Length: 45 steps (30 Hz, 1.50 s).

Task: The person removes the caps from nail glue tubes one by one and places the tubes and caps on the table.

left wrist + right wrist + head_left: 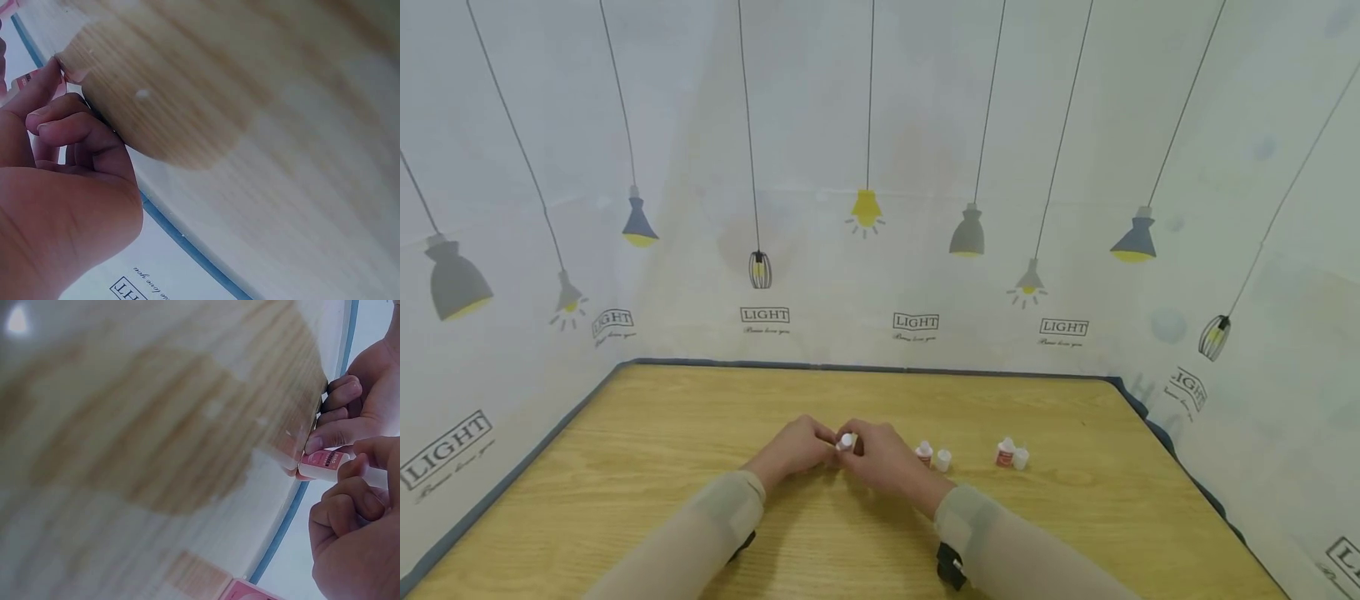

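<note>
A small bottle with a pink-and-white label stands on the wooden table between both hands. My left hand pinches its body low down, thumb and fingertip at the label. The right hand has thumb and finger around the white cap at the top, the other fingers curled in. In the left wrist view, part of the label shows behind the left fingers. To the right stands a second small bottle, partly behind the right hand, with a white cap beside it.
Farther right on the table is another red-labelled bottle with a white cap next to it. A dark edge strip runs along the table's back, and a wall covering printed with lamps rises behind.
</note>
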Tool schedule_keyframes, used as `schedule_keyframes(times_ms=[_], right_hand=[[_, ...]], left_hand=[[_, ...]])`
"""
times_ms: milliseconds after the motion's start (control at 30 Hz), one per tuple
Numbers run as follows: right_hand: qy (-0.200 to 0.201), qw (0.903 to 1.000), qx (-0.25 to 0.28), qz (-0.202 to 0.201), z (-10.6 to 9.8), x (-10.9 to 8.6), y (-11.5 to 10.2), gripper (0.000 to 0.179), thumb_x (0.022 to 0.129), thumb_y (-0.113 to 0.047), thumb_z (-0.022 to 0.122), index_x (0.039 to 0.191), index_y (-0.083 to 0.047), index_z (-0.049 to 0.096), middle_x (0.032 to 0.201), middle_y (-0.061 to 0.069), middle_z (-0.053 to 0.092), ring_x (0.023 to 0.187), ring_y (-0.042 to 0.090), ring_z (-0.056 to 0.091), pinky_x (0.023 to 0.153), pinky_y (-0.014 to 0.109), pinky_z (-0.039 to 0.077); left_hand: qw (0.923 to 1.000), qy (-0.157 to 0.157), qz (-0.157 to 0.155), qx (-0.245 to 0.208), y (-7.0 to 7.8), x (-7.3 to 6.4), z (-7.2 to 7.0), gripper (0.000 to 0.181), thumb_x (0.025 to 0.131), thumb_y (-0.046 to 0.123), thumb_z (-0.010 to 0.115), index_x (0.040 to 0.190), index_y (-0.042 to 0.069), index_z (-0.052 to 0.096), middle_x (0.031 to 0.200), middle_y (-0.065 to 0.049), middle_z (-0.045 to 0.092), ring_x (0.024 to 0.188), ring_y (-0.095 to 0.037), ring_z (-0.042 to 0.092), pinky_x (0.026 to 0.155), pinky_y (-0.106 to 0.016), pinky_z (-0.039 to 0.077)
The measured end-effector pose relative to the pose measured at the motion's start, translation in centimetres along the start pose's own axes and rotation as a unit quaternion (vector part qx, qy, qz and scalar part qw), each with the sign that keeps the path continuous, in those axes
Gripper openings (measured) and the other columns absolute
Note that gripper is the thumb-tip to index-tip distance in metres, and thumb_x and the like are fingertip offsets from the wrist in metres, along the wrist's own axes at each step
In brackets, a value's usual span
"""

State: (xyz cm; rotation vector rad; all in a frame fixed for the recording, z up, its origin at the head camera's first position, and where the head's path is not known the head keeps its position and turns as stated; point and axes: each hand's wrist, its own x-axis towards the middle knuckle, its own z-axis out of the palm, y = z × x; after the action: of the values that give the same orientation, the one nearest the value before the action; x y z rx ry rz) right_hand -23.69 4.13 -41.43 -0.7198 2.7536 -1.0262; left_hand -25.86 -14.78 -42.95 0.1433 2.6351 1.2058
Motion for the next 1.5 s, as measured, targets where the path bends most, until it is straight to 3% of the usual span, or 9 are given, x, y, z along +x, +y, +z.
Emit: schedule_keyframes(times_ms=[500, 767, 1033, 1267, 1500], right_hand=[[0.019, 0.9994, 0.002, -0.029, -0.3, 0.2, -0.1, 0.019, 0.104, -0.025, 0.069, 0.12, -0.019, 0.077, 0.083, -0.005, 0.068, 0.067, 0.008, 0.055, 0.061, 0.024, 0.046], [0.039, 0.9982, -0.015, -0.044, -0.6, 0.5, -0.5, 0.019, 0.107, -0.028, 0.065, 0.107, -0.017, 0.08, 0.083, -0.006, 0.066, 0.073, 0.009, 0.056, 0.067, 0.025, 0.048], [0.048, 0.9977, -0.017, -0.044, -1.5, 0.6, -1.1, 0.02, 0.105, -0.025, 0.065, 0.117, -0.01, 0.07, 0.085, -0.002, 0.068, 0.067, 0.008, 0.055, 0.065, 0.025, 0.049], [0.038, 0.9984, -0.016, -0.039, -2.7, 0.7, -1.9, 0.017, 0.105, -0.026, 0.066, 0.114, -0.012, 0.069, 0.087, -0.001, 0.068, 0.066, 0.009, 0.053, 0.061, 0.024, 0.046], [0.033, 0.9986, -0.014, -0.038, -3.7, 0.6, -2.6, 0.017, 0.105, -0.023, 0.064, 0.116, -0.011, 0.069, 0.091, 0.001, 0.07, 0.064, 0.01, 0.052, 0.059, 0.024, 0.044]], left_hand=[[0.9999, -0.011, -0.011, 0.0, 0.0, 0.1, -0.1, 0.006, 0.091, 0.016, 0.077, 0.089, 0.014, 0.083, 0.059, 0.007, 0.054, 0.047, -0.009, 0.036, 0.047, -0.024, 0.033], [0.9999, -0.013, 0.008, 0.008, -0.3, 0.3, -0.2, 0.005, 0.089, 0.018, 0.08, 0.088, 0.017, 0.085, 0.052, 0.009, 0.04, 0.045, -0.009, 0.032, 0.046, -0.025, 0.031], [0.9996, -0.023, 0.01, 0.008, -0.2, 0.2, -0.3, 0.009, 0.087, 0.017, 0.08, 0.094, 0.02, 0.086, 0.05, 0.008, 0.035, 0.044, -0.009, 0.029, 0.046, -0.025, 0.031], [0.9996, -0.028, 0.004, 0.005, -0.2, 0.4, -0.3, 0.008, 0.089, 0.022, 0.083, 0.097, 0.023, 0.087, 0.057, 0.009, 0.051, 0.046, -0.009, 0.032, 0.047, -0.025, 0.032], [0.9992, -0.038, -0.012, -0.003, -0.2, 0.4, -0.6, 0.013, 0.089, 0.03, 0.086, 0.102, 0.024, 0.086, 0.058, 0.009, 0.05, 0.049, -0.011, 0.036, 0.05, -0.025, 0.034]])
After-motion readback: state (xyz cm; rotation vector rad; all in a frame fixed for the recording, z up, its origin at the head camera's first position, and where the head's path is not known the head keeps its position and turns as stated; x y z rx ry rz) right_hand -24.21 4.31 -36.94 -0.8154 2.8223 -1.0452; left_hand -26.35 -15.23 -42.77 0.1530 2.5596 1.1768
